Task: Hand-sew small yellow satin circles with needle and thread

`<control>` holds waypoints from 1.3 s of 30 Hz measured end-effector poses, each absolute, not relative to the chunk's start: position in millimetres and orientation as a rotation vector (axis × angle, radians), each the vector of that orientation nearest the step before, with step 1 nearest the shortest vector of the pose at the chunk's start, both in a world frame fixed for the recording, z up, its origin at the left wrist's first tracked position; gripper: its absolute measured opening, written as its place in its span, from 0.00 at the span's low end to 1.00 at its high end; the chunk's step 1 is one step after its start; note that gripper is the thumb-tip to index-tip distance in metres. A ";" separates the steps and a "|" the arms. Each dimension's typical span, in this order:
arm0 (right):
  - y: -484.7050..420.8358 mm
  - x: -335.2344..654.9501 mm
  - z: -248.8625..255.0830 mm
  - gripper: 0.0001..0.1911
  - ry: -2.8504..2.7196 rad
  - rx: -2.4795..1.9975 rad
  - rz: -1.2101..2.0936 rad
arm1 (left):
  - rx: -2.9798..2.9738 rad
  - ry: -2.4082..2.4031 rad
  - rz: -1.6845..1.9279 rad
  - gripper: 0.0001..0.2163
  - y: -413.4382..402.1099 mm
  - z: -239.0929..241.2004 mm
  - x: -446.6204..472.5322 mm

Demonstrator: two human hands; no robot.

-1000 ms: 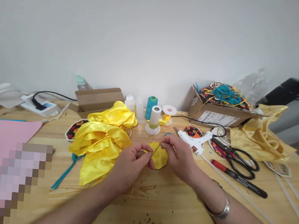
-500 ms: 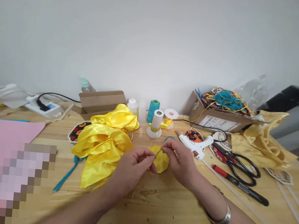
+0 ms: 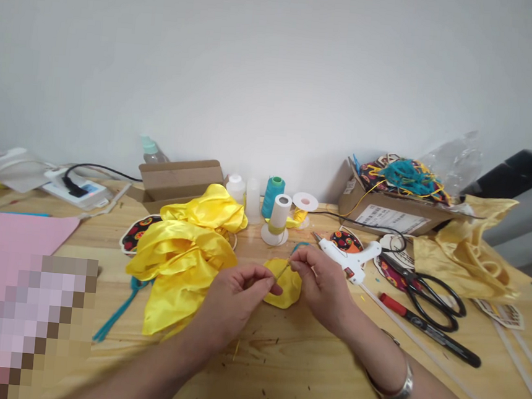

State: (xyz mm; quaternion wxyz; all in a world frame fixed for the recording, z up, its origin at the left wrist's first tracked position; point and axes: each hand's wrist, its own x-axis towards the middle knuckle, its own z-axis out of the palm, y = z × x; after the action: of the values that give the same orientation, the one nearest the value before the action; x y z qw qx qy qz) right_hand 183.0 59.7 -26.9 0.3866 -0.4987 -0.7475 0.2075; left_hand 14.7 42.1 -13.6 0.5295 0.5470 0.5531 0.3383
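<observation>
Over the wooden table, my left hand [image 3: 238, 293] and my right hand [image 3: 322, 286] are close together, each with thumb and fingers pinched. A short, thin yellowish cord [image 3: 282, 272] runs slantwise between the two pinches. Just beneath it lies a small rounded piece of yellow fabric [image 3: 290, 290], partly covered by my fingers. Left of my left hand is a heap of shiny yellow satin [image 3: 185, 248]. A white glue gun [image 3: 349, 259] rests to the right of my right hand.
Thread spools stand at the back, including a teal thread cone [image 3: 273, 197]. To the right are black-handled scissors [image 3: 438, 301], a red-and-black marker [image 3: 431, 331], and a cardboard box [image 3: 385, 216] of cords. A pink sheet [image 3: 16, 233] is at left, near a power strip [image 3: 78, 189].
My right hand has shifted very slightly, and the cord between my hands shows a little more clearly. The scene has otherwise only shifted slightly with the camera.
</observation>
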 end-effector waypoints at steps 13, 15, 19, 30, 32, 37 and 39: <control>60.4 184.3 -28.5 0.07 -1.871 -1.343 0.541 | 1.284 1.282 0.771 0.07 42.0 -12.3 14.2; 61.6 184.3 -29.0 0.07 -1.868 -1.344 0.541 | 1.281 1.267 0.766 0.08 41.9 -12.2 14.8; 62.4 185.1 -28.8 0.07 -1.847 -1.346 0.555 | 1.190 1.237 0.757 0.06 41.0 -13.8 15.9; 56.8 183.1 -21.7 0.08 -1.963 -1.215 0.566 | 1.192 1.186 0.751 0.16 40.4 -16.9 16.9; 55.6 182.2 -21.5 0.08 -1.960 -1.210 0.582 | 1.212 1.195 0.764 0.14 40.6 -15.8 16.9; 57.0 182.4 -22.9 0.09 -1.829 -1.196 0.713 | 1.204 1.182 0.805 0.11 40.7 -14.4 16.7; 58.6 183.3 -23.1 0.10 -1.769 -1.203 0.795 | 1.193 1.183 0.812 0.12 40.7 -14.7 16.6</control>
State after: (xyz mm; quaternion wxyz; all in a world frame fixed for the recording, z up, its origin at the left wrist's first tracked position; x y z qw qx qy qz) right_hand 183.3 58.6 -23.1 0.4165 -0.4794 -0.7046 0.3166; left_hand 16.6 40.7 -14.7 0.5953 0.5138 0.5093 0.3496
